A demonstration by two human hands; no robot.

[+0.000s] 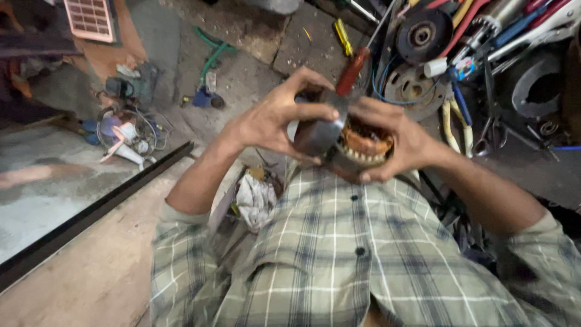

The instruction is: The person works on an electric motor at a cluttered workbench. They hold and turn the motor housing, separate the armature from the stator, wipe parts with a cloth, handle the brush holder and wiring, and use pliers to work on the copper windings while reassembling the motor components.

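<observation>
The concrete floor (242, 72) spreads out under me, cracked and dusty, with a long dark metal bar (97, 212) running slantwise across its left part. Nearer, my checked shirt (339, 260) fills the bottom of the view, both sleeves reaching up toward the middle. To the right lies a heap of tools and parts (484, 66): a dark round disc (423, 33), yellow-handled pliers (457, 127) and coloured cables. On the left of the floor sits a small tangle of wire and plastic pieces (127, 133), and a crumpled white rag (254, 200) lies just in front of my chest. Between my two hands, held up close above my shirt, is the motor stator (348, 142), a dark metal body with orange-brown copper windings showing at its right end. My left hand (272, 121) grips its left side, fingers spread and curled around the casing. My right hand (405, 142) is clamped on the winding end, thumb underneath and fingers over the top. A red-handled screwdriver (354, 69) rises from behind the stator, between my hands; which fingers pin it I cannot tell.
</observation>
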